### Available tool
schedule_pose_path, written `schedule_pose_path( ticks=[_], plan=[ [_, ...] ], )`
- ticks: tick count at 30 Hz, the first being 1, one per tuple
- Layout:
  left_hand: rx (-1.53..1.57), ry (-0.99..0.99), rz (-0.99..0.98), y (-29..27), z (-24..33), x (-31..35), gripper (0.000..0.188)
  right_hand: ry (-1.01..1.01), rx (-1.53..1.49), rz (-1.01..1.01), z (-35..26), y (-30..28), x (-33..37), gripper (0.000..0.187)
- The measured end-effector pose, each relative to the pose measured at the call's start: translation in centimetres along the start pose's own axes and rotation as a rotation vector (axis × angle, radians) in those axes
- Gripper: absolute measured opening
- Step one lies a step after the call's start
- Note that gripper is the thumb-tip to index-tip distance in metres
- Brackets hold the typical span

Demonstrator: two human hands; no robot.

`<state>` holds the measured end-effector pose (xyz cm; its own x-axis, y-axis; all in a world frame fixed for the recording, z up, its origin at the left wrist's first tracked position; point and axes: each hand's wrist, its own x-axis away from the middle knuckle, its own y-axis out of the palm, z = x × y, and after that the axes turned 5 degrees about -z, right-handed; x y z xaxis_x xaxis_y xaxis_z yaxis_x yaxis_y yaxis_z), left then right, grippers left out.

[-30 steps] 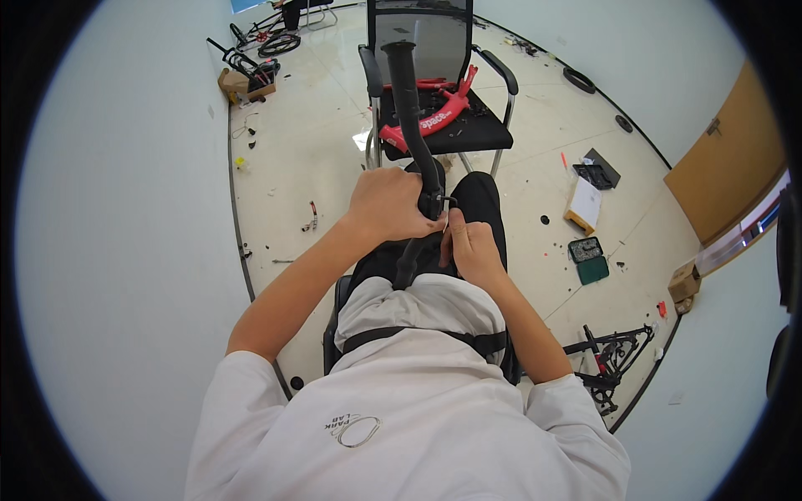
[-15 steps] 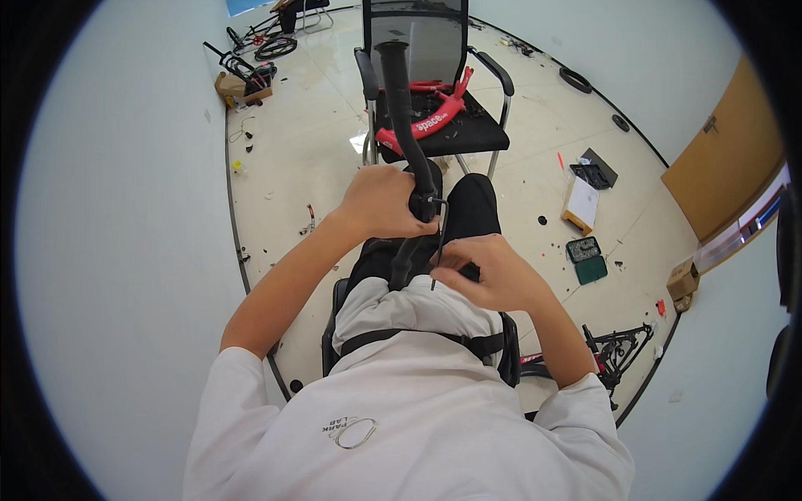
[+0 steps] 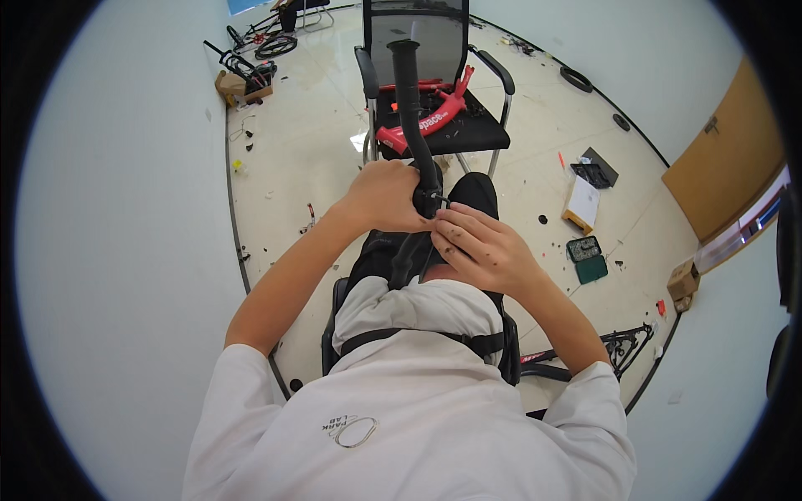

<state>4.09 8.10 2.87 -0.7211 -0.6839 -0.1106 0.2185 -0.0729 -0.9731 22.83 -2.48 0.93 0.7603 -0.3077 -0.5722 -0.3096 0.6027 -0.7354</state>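
A black bicycle handlebar [image 3: 408, 104] rises from between my knees, its far end standing up in front of the chair. My left hand [image 3: 386, 199] is closed round its middle, next to a small clamp or fitting [image 3: 428, 197]. An L-shaped hex key [image 3: 444, 203] has its short end at that fitting. My right hand [image 3: 484, 250] is closed on the long arm of the hex key, and the fingers cover most of it. Both hands nearly touch. Dark smudges show on the right fingers.
A black mesh chair [image 3: 493, 138] faces me, with a red curved bicycle part [image 3: 434, 121] on its seat. To the right lie a green case [image 3: 589, 260], a white-topped box [image 3: 580, 203] and a black bicycle frame [image 3: 631, 346]. Loose bike parts and a cardboard box [image 3: 232, 86] are at far left.
My right hand has moved up and forward along the hex key, covering its long arm. The handlebar's far end has shifted slightly to the right; my left hand still grips it.
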Motion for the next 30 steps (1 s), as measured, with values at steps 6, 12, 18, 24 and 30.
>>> schedule_pose_path(
  ticks=[6, 12, 18, 24, 30],
  plan=[
    [0.005, -0.05, 0.009, 0.5, 0.5, -0.5, 0.052, -0.033, 0.166, 0.065, 0.5, 1.1, 0.3, 0.016],
    [-0.058, -0.062, 0.073, 1.0, 1.2, -0.1, 0.047, 0.284, -0.209, 0.157, 0.7, -0.2, -1.0, 0.012],
    [-0.029, -0.004, 0.207, 2.4, 1.0, 0.4, 0.047, 0.845, -0.754, 0.12, 4.9, -0.4, -4.1, 0.024],
    [-0.037, -0.033, 0.158, 2.2, 2.0, 0.5, 0.048, 1.268, -1.522, -0.026, 9.3, 3.2, -2.8, 0.047],
    [-0.029, 0.011, 0.166, 2.4, 2.1, 0.3, 0.046, 1.352, -1.601, 0.069, 9.1, 3.7, -1.3, 0.028]
  ],
)
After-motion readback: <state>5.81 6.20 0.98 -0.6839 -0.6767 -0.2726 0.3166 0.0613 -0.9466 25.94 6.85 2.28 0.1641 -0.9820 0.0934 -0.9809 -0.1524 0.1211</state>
